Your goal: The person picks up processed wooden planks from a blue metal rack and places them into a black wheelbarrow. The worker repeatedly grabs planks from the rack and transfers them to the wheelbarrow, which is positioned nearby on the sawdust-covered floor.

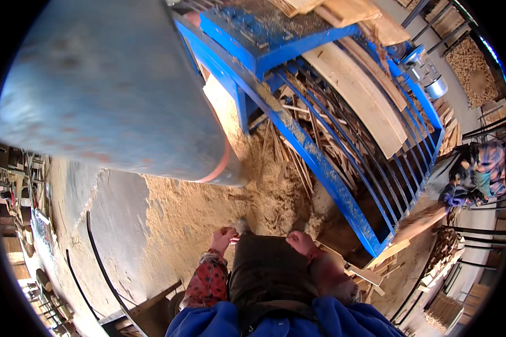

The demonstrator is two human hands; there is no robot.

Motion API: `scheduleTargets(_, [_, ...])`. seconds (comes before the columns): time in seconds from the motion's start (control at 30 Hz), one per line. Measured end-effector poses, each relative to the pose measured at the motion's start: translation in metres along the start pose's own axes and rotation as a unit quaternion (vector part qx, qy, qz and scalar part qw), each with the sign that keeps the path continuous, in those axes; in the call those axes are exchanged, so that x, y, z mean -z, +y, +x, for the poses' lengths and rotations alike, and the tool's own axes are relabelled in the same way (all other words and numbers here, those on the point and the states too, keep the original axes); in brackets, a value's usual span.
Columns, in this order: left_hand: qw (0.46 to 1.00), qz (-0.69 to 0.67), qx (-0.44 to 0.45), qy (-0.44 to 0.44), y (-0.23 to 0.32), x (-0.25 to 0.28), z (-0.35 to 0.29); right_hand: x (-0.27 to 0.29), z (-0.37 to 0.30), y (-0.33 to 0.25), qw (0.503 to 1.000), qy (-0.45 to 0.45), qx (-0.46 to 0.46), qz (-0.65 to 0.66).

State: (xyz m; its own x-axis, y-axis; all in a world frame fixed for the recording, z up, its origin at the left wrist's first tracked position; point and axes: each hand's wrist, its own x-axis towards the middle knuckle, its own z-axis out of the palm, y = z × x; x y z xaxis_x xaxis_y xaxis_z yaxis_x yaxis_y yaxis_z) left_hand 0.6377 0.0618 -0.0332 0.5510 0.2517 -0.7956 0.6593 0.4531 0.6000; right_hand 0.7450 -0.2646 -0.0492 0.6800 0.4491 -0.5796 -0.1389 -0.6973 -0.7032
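Note:
A dark apron (264, 264) hangs down my front, its lower edge straight across. My left hand (225, 238), below a red patterned sleeve, is closed with bent fingers at the apron's left corner. At the opposite corner my right hand (301, 242) is curled in the same way. Both hands appear to pinch the apron's edge, though the fingertips are small and the grip is only partly visible. Sawdust (191, 205) covers the floor around my feet, which show just beyond the apron.
A large grey-blue cylindrical duct (123, 95), blurred, fills the upper left. To the right stands a blue metal frame (320, 163) with bars, boards (360, 95) and wood scraps. Another person (478, 174) is at the far right. Dark curved bars (101, 258) rise at lower left.

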Motion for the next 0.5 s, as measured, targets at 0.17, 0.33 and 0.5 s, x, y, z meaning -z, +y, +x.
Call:
scheduleTargets(0.17, [0.998, 0.020, -0.004, -0.067, -0.055, -0.040, 0.043, 0.028, 0.043, 0.024, 0.999, 0.029, 0.038, 0.002])
scheduleTargets(0.33, [0.988, 0.115, -0.039, -0.100, -0.057, -0.084, 0.119, 0.031, 0.100, 0.085, 0.991, 0.126, 0.052, 0.018])
scheduleTargets(0.5, [0.979, 0.065, -0.045, -0.187, -0.002, -0.126, 0.123, 0.024, 0.074, 0.062, 0.990, 0.125, 0.011, 0.059])
